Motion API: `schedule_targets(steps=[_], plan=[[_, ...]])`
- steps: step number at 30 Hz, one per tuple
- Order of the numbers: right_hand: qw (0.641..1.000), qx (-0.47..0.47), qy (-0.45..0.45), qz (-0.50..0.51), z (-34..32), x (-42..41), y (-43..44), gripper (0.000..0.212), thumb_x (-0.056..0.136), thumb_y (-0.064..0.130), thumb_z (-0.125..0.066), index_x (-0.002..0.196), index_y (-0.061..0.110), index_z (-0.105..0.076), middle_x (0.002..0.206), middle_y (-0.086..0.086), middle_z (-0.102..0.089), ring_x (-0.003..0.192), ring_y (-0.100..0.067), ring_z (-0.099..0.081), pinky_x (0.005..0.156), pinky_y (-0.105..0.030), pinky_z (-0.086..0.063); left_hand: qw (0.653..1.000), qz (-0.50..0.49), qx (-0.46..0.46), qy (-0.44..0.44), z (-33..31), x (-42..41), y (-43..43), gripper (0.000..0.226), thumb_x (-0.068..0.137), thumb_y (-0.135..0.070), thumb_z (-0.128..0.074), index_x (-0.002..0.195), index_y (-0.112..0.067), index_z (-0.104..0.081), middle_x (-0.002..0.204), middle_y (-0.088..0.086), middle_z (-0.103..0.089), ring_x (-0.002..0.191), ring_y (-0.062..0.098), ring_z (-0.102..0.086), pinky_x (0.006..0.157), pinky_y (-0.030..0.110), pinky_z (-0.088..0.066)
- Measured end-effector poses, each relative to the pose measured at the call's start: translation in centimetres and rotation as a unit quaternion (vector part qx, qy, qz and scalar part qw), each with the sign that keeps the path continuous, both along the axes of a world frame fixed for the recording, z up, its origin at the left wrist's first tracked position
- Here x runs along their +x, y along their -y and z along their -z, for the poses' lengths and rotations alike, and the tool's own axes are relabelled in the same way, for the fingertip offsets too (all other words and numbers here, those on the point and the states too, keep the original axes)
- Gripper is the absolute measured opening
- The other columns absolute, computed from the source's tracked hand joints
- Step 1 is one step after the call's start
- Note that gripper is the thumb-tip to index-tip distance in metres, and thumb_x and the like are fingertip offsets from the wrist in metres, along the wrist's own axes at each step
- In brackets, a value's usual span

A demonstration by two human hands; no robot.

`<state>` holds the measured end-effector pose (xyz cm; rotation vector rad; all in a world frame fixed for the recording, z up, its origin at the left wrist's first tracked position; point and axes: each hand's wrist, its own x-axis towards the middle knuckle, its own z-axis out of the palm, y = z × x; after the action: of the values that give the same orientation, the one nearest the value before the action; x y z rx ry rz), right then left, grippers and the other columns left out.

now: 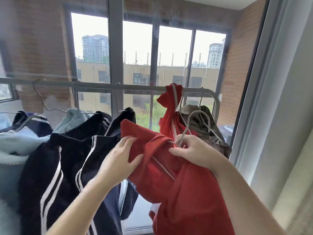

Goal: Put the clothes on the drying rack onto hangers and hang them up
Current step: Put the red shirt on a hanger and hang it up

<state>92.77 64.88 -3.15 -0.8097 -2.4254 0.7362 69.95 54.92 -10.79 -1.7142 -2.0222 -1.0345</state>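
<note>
Red garment [169,175] hangs partly over the rack rail [94,86], the rest pulled forward. Left hand [118,156] pinches a fold of its cloth. Right hand [194,150] grips the grey hanger [184,133] at the neck, against the collar. Dark striped garments [67,158] hang just left.

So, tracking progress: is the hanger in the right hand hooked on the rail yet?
Not hooked: the hanger sits free below the rail, gripped by the right hand.

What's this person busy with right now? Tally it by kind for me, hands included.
hands: 2, left hand and right hand
red garment: 1
wire hanger: 1
total: 4
</note>
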Motion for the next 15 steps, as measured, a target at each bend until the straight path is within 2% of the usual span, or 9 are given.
schedule_targets(steps=[3,4,6,8,11,13,15], plan=[[0.995,-0.04,-0.085,0.044,3.1,0.4,1.5,0.046,0.09,0.044,-0.061,0.056,0.019,-0.043,0.045,0.013,-0.037,0.043,-0.002,-0.035,0.052,-0.019,-0.031,0.999,0.007,0.017,0.047,3.2,1.3,1.2,0.058,0.079,-0.058,-0.049,0.126,-0.025,-0.049,0.139,-0.009,-0.04,0.124,0.011,-0.043,0.101,0.032,-0.042],[0.992,-0.038,-0.103,0.066,3.9,0.4,1.9,0.047,0.091,0.043,-0.059,0.054,0.019,-0.044,0.043,0.012,-0.035,0.041,-0.002,-0.033,0.05,-0.019,-0.03,0.997,-0.003,0.042,0.071,4.4,1.6,1.4,0.052,0.081,-0.051,-0.055,0.123,-0.022,-0.051,0.137,-0.006,-0.042,0.124,0.012,-0.043,0.102,0.031,-0.039],[0.981,-0.052,-0.145,0.121,5.6,0.5,2.4,0.046,0.092,0.041,-0.059,0.054,0.016,-0.051,0.039,0.011,-0.039,0.039,-0.003,-0.035,0.046,-0.019,-0.03,0.979,-0.037,0.108,0.171,7.1,1.9,2.1,0.034,0.085,-0.03,-0.062,0.114,-0.014,-0.055,0.123,-0.001,-0.047,0.117,0.016,-0.047,0.097,0.025,-0.036],[0.967,-0.08,-0.181,0.157,6.7,0.3,3.0,0.043,0.092,0.036,-0.06,0.055,0.015,-0.06,0.036,0.01,-0.044,0.036,-0.003,-0.037,0.044,-0.019,-0.03,0.946,-0.06,0.138,0.287,9.2,2.6,2.8,0.019,0.087,-0.02,-0.06,0.105,-0.014,-0.055,0.105,-0.002,-0.053,0.1,0.018,-0.055,0.088,0.026,-0.038],[0.951,-0.112,-0.224,0.184,7.5,-0.1,3.6,0.041,0.093,0.031,-0.06,0.059,0.012,-0.069,0.043,0.006,-0.053,0.04,-0.005,-0.044,0.046,-0.019,-0.036,0.899,-0.022,0.048,0.434,11.0,4.0,3.5,0.009,0.095,-0.018,-0.056,0.102,-0.013,-0.053,0.088,-0.006,-0.059,0.081,0.007,-0.057,0.077,0.032,-0.042],[0.943,-0.141,-0.23,0.195,7.5,-0.4,4.1,0.038,0.095,0.024,-0.056,0.062,0.011,-0.07,0.049,0.002,-0.063,0.04,-0.005,-0.043,0.046,-0.02,-0.037,0.85,-0.01,0.008,0.526,11.4,4.6,3.5,0.015,0.099,-0.024,-0.046,0.105,-0.012,-0.053,0.091,-0.001,-0.061,0.077,0.004,-0.055,0.072,0.034,-0.048],[0.925,-0.23,-0.241,0.182,7.3,-0.6,4.5,0.03,0.096,0.011,-0.049,0.072,0.011,-0.067,0.054,-0.003,-0.069,0.039,-0.007,-0.044,0.044,-0.021,-0.037,0.791,-0.013,-0.021,0.611,11.8,4.5,3.3,0.026,0.1,-0.034,-0.038,0.107,-0.013,-0.052,0.098,0.008,-0.061,0.077,0.015,-0.059,0.073,0.038,-0.05]])
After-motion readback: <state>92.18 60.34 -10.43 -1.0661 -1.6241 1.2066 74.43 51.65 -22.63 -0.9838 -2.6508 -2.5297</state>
